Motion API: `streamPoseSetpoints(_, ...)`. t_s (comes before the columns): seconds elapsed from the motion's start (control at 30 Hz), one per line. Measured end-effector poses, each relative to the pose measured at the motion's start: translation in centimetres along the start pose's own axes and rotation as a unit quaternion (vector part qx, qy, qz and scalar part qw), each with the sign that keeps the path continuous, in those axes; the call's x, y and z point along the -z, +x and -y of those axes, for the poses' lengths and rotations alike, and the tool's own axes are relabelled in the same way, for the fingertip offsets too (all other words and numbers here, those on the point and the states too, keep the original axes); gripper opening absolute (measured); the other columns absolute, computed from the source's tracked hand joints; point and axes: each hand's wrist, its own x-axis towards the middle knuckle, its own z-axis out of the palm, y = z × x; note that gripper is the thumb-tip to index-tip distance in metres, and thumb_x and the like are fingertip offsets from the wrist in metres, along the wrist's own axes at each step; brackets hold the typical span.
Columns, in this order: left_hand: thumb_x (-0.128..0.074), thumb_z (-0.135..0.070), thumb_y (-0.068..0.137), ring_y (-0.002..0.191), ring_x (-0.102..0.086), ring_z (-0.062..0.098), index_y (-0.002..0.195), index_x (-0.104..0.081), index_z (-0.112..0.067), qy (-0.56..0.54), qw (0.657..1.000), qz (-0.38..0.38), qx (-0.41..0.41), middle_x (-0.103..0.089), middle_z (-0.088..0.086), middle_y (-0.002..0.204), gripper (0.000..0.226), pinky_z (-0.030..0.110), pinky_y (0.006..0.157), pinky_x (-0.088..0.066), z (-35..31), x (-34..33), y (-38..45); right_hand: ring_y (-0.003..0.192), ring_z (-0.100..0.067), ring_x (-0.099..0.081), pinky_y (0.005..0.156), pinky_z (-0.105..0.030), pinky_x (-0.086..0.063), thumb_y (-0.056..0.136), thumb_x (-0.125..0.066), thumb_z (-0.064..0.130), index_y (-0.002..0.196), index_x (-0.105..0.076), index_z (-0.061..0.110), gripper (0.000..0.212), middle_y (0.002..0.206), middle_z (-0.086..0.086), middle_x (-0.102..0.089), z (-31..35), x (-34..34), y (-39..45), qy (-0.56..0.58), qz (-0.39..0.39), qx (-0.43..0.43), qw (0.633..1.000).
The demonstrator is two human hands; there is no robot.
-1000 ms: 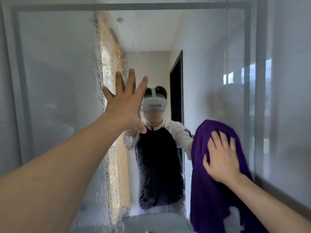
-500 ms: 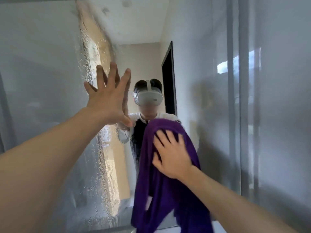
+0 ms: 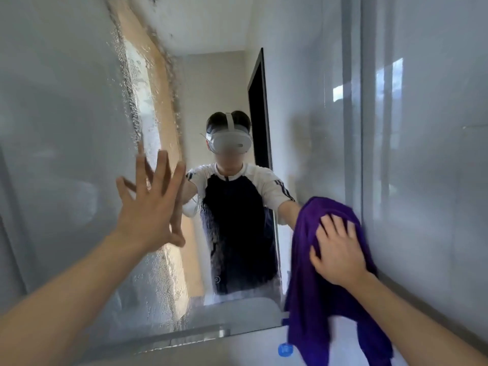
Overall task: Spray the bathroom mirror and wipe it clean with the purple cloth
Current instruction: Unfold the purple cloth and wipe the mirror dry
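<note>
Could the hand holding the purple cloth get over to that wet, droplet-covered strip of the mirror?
Probably yes. The right hand presses the purple cloth on the mirror; the droplets lie further left. Only the left hand, flat on the glass, stands partly in that path.

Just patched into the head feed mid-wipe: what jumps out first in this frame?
The purple cloth stands out first, at lower right: the right hand presses it flat against the mirror near the mirror's right edge, its tail hanging down. At centre left the left hand is spread open against the glass. Beside that hand a vertical band of spray droplets streaks the mirror.
</note>
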Motion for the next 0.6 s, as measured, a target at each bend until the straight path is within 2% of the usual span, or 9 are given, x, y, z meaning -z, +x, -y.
streamPoseSetpoints(0.07,-0.088,-0.079,0.027,0.153,0.019,0.051,0.161,0.021,-0.025,-0.006,1.0,0.0,-0.003,0.026,0.013,0.169,0.181,0.086,0.105,-0.021,0.5,-2.3,-1.7,0.115,-0.04,-0.047,0.093,-0.061,-0.046,0.08,-0.04,0.036,0.111,-0.065,-0.001,0.054,0.125,-0.023,-0.06,-0.7,0.1,0.1,0.01,-0.013,-0.018,1.0)
streamPoseSetpoints(0.1,-0.089,-0.079,0.028,0.153,0.018,0.051,0.162,0.018,-0.025,-0.01,1.0,-0.001,-0.004,0.024,0.012,0.17,0.18,0.086,0.105,-0.021,0.7,-2.7,-1.9,0.118,-0.042,-0.047,0.094,-0.063,-0.045,0.081,-0.044,0.032,0.114,-0.063,-0.003,0.051,0.127,-0.025,-0.059,-0.6,0.2,0.3,0.02,-0.024,-0.031,0.999)
streamPoseSetpoints(0.2,-0.087,-0.079,0.038,0.15,0.03,0.048,0.158,0.029,-0.027,-0.016,1.0,0.006,0.01,0.039,0.01,0.164,0.175,0.083,0.11,-0.015,0.3,-2.4,-1.8,0.123,-0.051,-0.052,0.098,-0.07,-0.042,0.078,-0.062,0.012,0.124,-0.058,-0.01,0.051,0.133,-0.032,-0.056,1.1,0.7,1.6,0.064,-0.051,-0.088,0.993)
streamPoseSetpoints(0.33,-0.086,-0.079,0.045,0.145,0.04,0.047,0.153,0.037,-0.027,-0.021,0.999,0.024,0.029,0.049,0.01,0.157,0.172,0.081,0.114,-0.01,-0.2,-2.3,-1.6,0.137,-0.049,-0.04,0.108,-0.069,-0.031,0.088,-0.058,0.014,0.133,-0.053,-0.004,0.049,0.148,-0.028,-0.045,4.8,2.8,4.3,0.11,-0.077,-0.122,0.983)
streamPoseSetpoints(0.4,-0.086,-0.077,0.046,0.144,0.042,0.046,0.152,0.04,-0.028,-0.026,0.999,0.029,0.03,0.051,0.009,0.156,0.172,0.081,0.114,-0.007,-0.1,-2.3,-1.6,0.138,-0.046,-0.038,0.109,-0.067,-0.03,0.09,-0.05,0.022,0.135,-0.053,0.001,0.05,0.151,-0.023,-0.044,7.4,4.1,5.7,0.105,-0.084,-0.096,0.986)
streamPoseSetpoints(0.47,-0.088,-0.076,0.044,0.146,0.039,0.046,0.152,0.039,-0.029,-0.028,0.999,0.021,0.028,0.048,0.008,0.158,0.173,0.082,0.114,-0.008,0.0,-2.4,-1.6,0.132,-0.042,-0.043,0.103,-0.064,-0.037,0.085,-0.041,0.031,0.13,-0.058,0.005,0.054,0.147,-0.019,-0.05,10.1,5.0,6.5,0.092,-0.09,-0.049,0.99)
streamPoseSetpoints(0.6,-0.091,-0.073,0.04,0.147,0.038,0.043,0.151,0.039,-0.034,-0.039,0.999,0.008,0.03,0.046,0.004,0.16,0.176,0.082,0.113,-0.009,-0.1,-2.6,-1.6,0.123,-0.032,-0.042,0.094,-0.054,-0.042,0.083,-0.051,0.043,0.127,-0.06,0.015,0.053,0.141,-0.01,-0.055,14.8,3.9,5.8,0.099,-0.084,0.06,0.99)
